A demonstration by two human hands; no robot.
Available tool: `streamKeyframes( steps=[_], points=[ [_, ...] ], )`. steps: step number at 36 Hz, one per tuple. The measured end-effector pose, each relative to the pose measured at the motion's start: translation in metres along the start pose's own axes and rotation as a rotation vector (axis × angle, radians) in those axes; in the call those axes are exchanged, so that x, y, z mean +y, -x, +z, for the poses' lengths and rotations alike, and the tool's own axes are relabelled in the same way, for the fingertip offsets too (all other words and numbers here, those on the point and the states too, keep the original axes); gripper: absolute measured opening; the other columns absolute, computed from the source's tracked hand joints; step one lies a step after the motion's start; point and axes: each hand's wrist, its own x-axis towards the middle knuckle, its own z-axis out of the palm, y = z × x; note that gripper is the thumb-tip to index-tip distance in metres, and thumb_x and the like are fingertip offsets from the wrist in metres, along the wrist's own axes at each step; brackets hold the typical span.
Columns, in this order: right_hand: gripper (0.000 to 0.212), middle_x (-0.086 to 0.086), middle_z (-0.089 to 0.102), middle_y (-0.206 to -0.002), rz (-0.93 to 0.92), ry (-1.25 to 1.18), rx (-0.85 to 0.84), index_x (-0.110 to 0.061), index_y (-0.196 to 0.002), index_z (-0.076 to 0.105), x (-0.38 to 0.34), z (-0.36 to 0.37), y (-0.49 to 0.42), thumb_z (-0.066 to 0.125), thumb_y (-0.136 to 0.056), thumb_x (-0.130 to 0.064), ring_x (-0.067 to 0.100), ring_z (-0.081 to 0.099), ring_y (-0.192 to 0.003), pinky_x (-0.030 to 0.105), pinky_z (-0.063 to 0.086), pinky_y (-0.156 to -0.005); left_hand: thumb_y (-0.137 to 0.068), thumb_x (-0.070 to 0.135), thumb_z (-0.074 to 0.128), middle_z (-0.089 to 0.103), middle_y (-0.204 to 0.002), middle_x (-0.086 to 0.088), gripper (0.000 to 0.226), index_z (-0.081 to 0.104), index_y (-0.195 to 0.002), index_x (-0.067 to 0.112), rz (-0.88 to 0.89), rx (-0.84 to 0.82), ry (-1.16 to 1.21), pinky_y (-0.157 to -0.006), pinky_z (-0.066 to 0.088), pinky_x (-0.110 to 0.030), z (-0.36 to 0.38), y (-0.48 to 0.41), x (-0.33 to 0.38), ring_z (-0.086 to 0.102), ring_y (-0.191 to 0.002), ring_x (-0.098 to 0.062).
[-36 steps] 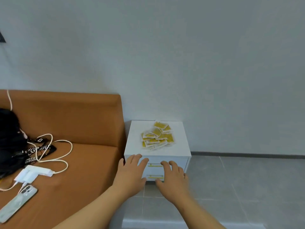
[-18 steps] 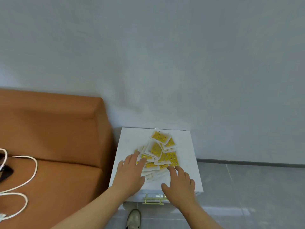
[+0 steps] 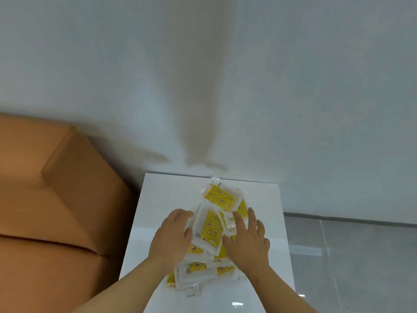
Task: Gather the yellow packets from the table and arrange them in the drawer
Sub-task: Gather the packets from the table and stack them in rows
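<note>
Single head view: I look steeply down, close over the glossy white rectangular tabletop (image 3: 155, 199); plain pale wall (image 3: 293, 86) beyond my fingertips (image 3: 237, 215).

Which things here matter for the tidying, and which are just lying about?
Job: pile of yellow plastic packets; glossy white table beneath; left hand and right hand, both on the pile.
Just there: orange upholstered sofa; grey tiled floor.

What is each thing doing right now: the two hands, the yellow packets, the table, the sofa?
left hand: fingers fairly straight, touching the pile's left side.
right hand: fingers spread, resting on the pile's right side.
yellow packets: heaped loosely and overlapping on the table, between the hands.
white table: against the wall, packets on top.
drawer: not in view.
sofa: beside the table, on its left.
</note>
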Motion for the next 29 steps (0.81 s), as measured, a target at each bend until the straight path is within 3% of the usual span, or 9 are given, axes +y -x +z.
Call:
streamKeyframes(
  steps=[4,8,10,15,19,24,29],
  points=[
    [0.068,0.0,-0.014,-0.158,0.067,-0.091,0.003,-0.038,-0.149,0.004,0.005,0.005,-0.057,0.038,-0.093,-0.055,0.03,-0.003,-0.146,0.053,0.019,-0.112,-0.098,0.023,0.041,0.037,-0.142,0.007,0.037,0.043,-0.134,0.025,-0.035,0.035,0.091,-0.104,0.032,-0.023,0.025,-0.033,-0.006,0.037,-0.129,-0.01],
    [0.075,0.002,-0.016,-0.158,0.11,-0.203,-0.029,-0.043,-0.148,-0.002,0.002,0.017,-0.101,0.036,-0.087,-0.067,0.028,-0.008,-0.146,0.059,0.012,-0.111,-0.092,0.054,0.04,-0.001,-0.158,0.006,0.067,0.011,-0.148,0.032,-0.191,-0.101,-0.062,-0.114,0.018,-0.039,0.053,-0.059,0.001,0.001,-0.145,-0.018],
    [0.078,0.004,-0.018,-0.158,0.077,-0.137,-0.048,-0.045,-0.147,-0.006,0.002,0.028,-0.113,0.033,-0.085,-0.072,0.028,-0.013,-0.145,0.061,0.01,-0.11,-0.088,0.064,0.039,-0.008,-0.158,0.006,0.077,0.003,-0.149,0.033,-0.253,-0.114,-0.097,-0.115,0.013,-0.043,0.065,-0.066,0.004,-0.004,-0.145,-0.02],
    [0.078,0.008,-0.02,-0.157,0.026,0.03,-0.001,-0.043,-0.147,-0.007,0.01,0.049,-0.12,0.029,-0.085,-0.073,0.032,-0.018,-0.144,0.064,0.007,-0.109,-0.083,0.072,0.033,-0.004,-0.157,0.007,0.081,0.004,-0.148,0.034,-0.258,0.023,-0.282,-0.111,0.017,-0.041,0.082,-0.071,0.0,0.003,-0.142,-0.021],
    [0.075,0.007,-0.01,-0.158,-0.005,0.027,0.086,-0.04,-0.148,0.004,0.02,0.057,-0.119,0.027,-0.085,-0.073,0.029,-0.011,-0.145,0.06,0.007,-0.111,-0.083,0.073,0.033,0.006,-0.154,0.007,0.078,0.008,-0.147,0.037,-0.245,0.069,-0.293,-0.11,0.016,-0.039,0.085,-0.069,-0.002,0.01,-0.14,-0.02],
    [0.098,0.003,0.002,-0.159,-0.05,-0.099,0.201,-0.031,-0.145,0.027,0.031,0.063,-0.108,0.005,-0.062,-0.077,0.025,0.0,-0.146,0.054,0.004,-0.114,-0.081,0.075,0.034,0.023,-0.145,0.009,0.074,0.017,-0.144,0.04,-0.23,0.111,-0.245,-0.108,0.017,-0.035,0.087,-0.068,-0.006,0.02,-0.134,-0.016],
    [0.101,-0.004,-0.005,-0.159,-0.086,-0.143,0.12,-0.034,-0.142,0.027,0.042,0.06,-0.094,0.003,-0.056,-0.081,0.017,-0.008,-0.146,0.045,-0.007,-0.116,-0.08,0.066,0.051,0.034,-0.139,0.009,0.069,0.03,-0.141,0.04,-0.227,0.135,-0.053,-0.106,0.018,-0.035,0.081,-0.071,-0.014,0.027,-0.131,-0.015]
  ],
)
